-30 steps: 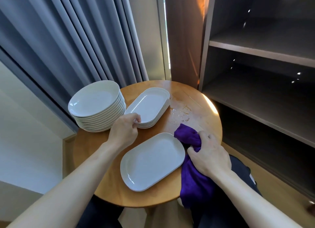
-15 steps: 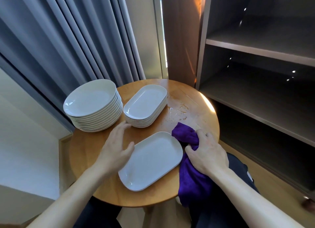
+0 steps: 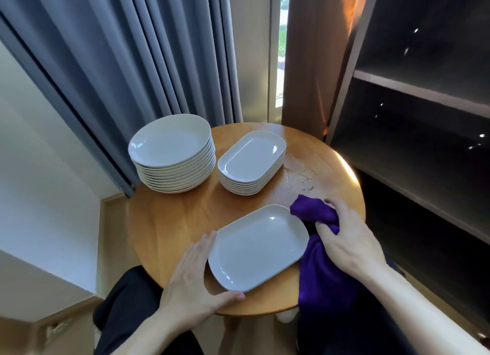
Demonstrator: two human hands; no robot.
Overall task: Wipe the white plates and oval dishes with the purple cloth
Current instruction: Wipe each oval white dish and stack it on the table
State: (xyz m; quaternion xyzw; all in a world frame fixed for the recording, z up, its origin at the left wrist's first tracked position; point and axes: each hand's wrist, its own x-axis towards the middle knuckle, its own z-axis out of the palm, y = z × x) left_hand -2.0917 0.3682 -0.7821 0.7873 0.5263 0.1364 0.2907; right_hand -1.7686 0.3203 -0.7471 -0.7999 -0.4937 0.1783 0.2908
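A single white oval dish (image 3: 258, 247) lies at the near side of a round wooden table (image 3: 175, 222). My left hand (image 3: 195, 277) rests against the dish's left rim with straight fingers, thumb along its near edge. My right hand (image 3: 347, 238) grips the bunched purple cloth (image 3: 318, 261) beside the dish's right end; the cloth hangs over the table edge. Further back stand a stack of round white plates (image 3: 172, 153) and a stack of oval dishes (image 3: 252, 163).
Water drops (image 3: 299, 179) glisten on the table right of the oval stack. A dark shelving unit (image 3: 424, 131) stands close at the right. Grey curtains (image 3: 127, 49) hang behind the table. My dark-clothed knees are under the near edge.
My left hand left the oval stack and came down to the near dish's left rim. My right hand with the cloth stayed beside the dish. The camera view shifted.
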